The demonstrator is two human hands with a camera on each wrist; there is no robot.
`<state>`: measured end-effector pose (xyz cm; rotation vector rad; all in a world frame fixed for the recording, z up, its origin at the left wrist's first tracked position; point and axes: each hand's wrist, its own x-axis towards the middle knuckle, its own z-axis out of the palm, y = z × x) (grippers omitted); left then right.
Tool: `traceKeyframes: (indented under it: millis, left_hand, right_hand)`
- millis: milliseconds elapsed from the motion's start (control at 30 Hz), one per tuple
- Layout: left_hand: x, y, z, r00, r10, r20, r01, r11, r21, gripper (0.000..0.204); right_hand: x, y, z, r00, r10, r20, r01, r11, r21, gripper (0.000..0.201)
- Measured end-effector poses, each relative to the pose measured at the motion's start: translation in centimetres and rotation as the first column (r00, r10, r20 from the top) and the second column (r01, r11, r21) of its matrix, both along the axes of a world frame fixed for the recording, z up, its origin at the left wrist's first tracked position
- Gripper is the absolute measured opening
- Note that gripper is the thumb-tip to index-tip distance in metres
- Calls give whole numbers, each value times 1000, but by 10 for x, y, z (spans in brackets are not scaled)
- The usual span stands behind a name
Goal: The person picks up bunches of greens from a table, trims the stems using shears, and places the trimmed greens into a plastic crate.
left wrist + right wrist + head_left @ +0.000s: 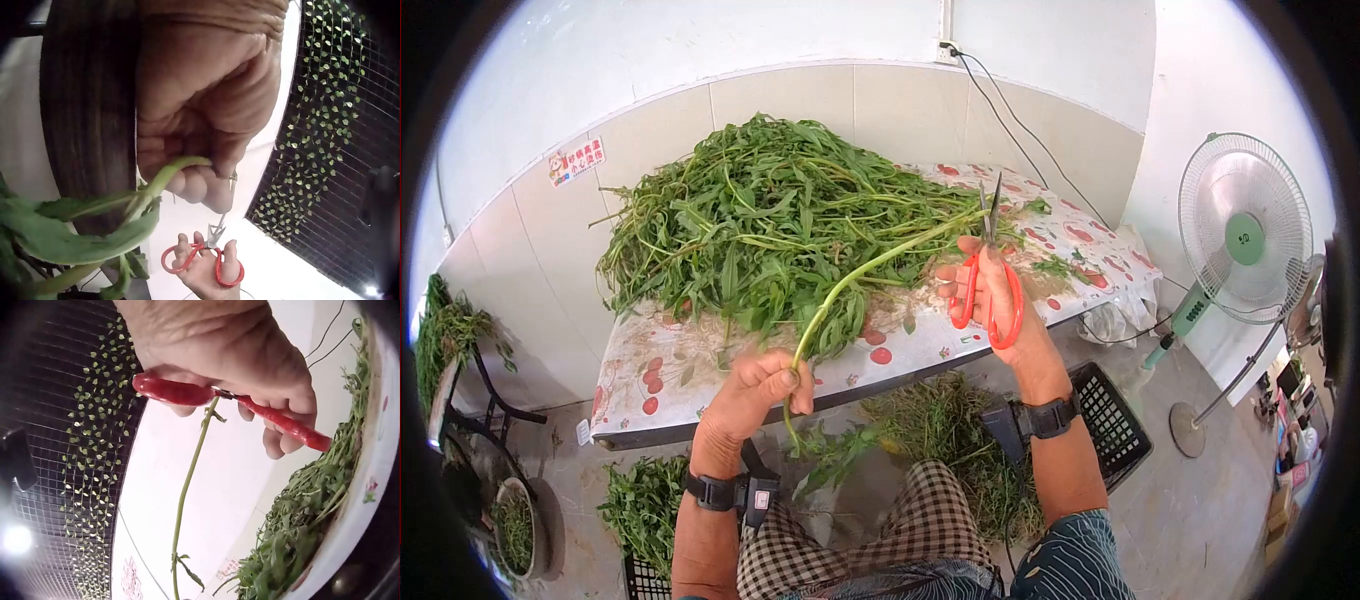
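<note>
My left hand (752, 392) pinches a long green stem (840, 287) near its leafy lower end, left of centre in the head view. The stem slants up and right to the red-handled scissors (1003, 308), whose blades stand apart around its far end. My right hand (1022, 335) grips the scissors, with fingers through the handles. In the left wrist view the stem (167, 174) passes between thumb and fingers; in the right wrist view it (185, 494) hangs from the scissors' pivot area. A large heap of leafy stems (770, 220) lies behind both hands.
The heap lies on a table with a fruit-patterned cloth (730, 385). Below are more greens (945, 415), a black crate (1105, 425) on the right and a crate of leaves (650, 505) on the left. A standing fan (1245, 240) is at the right, a round pot (518, 530) at the lower left.
</note>
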<state>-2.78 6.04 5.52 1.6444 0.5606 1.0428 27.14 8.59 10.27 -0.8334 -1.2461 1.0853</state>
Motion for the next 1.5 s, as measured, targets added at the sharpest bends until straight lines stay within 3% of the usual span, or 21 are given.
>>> traceKeyframes:
  millis: [200, 333, 400, 433, 500, 600, 700, 733, 833, 867, 967, 1033, 1067, 1167, 1267, 1367, 1433, 1500]
  left_hand:
    - [3, -1, 0, 1000, 20, -20, -19, 1000, 12, 35]
    - [4, 0, -2, 997, 74, -1, -74, 997, 10, 39]
    - [-1, 12, -11, 985, 81, 150, -81, 997, -7, 36]
    - [-6, 14, -13, 968, 103, 227, -101, 995, -21, 35]
    - [-5, 9, -13, 881, 93, 464, 19, 973, -231, 34]
    - [-8, 11, -14, 848, 24, 529, 125, 962, -243, 28]
    - [-14, 14, -15, 786, -10, 618, 212, 944, -255, 27]
    - [-16, 16, -16, 765, -14, 644, 238, 935, -262, 26]
    - [-15, 19, -18, 693, 34, 720, 264, 917, -298, 25]
    - [-14, 18, -17, 736, 94, 670, 183, 926, -331, 24]
    - [-16, 19, -18, 839, -69, 540, 211, 956, -205, 24]
    - [-14, 19, -18, 840, -90, 535, 231, 952, -202, 23]
    - [-14, 18, -18, 841, -97, 532, 238, 950, -203, 23]
    - [-13, 16, -16, 792, -55, 608, 223, 953, -203, 22]
    - [-18, 24, -19, 528, 17, 849, 431, 856, -285, 20]
    - [-32, 34, -7, 502, -144, 853, 499, 854, -150, 20]
    - [-33, 27, 12, 449, -160, 879, 527, 842, -116, 20]
    - [-41, 25, 24, 385, -169, 907, 545, 835, -76, 19]
  right_hand:
    - [3, 2, -4, 999, 16, -44, -14, 998, 59, 62]
    - [8, 12, -10, 976, -72, -205, 77, 997, 19, 51]
    - [13, 18, -14, 952, -149, -266, 162, 986, 27, 48]
    - [12, 15, -15, 968, -111, -227, 120, 992, 30, 47]
    - [7, -2, -9, 988, -14, -155, 17, 1000, 23, 46]
    - [-4, -23, -5, 972, 69, 225, -75, 997, 19, 43]
    - [-18, -29, -9, 914, 171, 367, -179, 984, -12, 41]
    - [-21, -30, -9, 870, 168, 464, -219, 974, 58, 42]
    - [-31, -29, -12, 830, 277, 485, -312, 950, -10, 43]
    - [-36, -32, -14, 818, 336, 466, -353, 934, -54, 44]
    - [-46, -42, -17, 764, 441, 471, -422, 894, -152, 49]
    - [-45, -43, -16, 699, 443, 561, -419, 890, -181, 53]
    - [-45, -42, -17, 713, 462, 528, -435, 881, -183, 53]
    - [-48, -42, -18, 758, 483, 439, -458, 873, -169, 53]
    - [-51, -45, -9, 812, 438, 385, -410, 898, -159, 50]
    - [-47, -42, -8, 799, 448, 401, -403, 894, -195, 47]
    - [-44, -42, -12, 743, 468, 479, -452, 878, -158, 46]
    - [-45, -45, -10, 749, 496, 439, -456, 867, -201, 46]
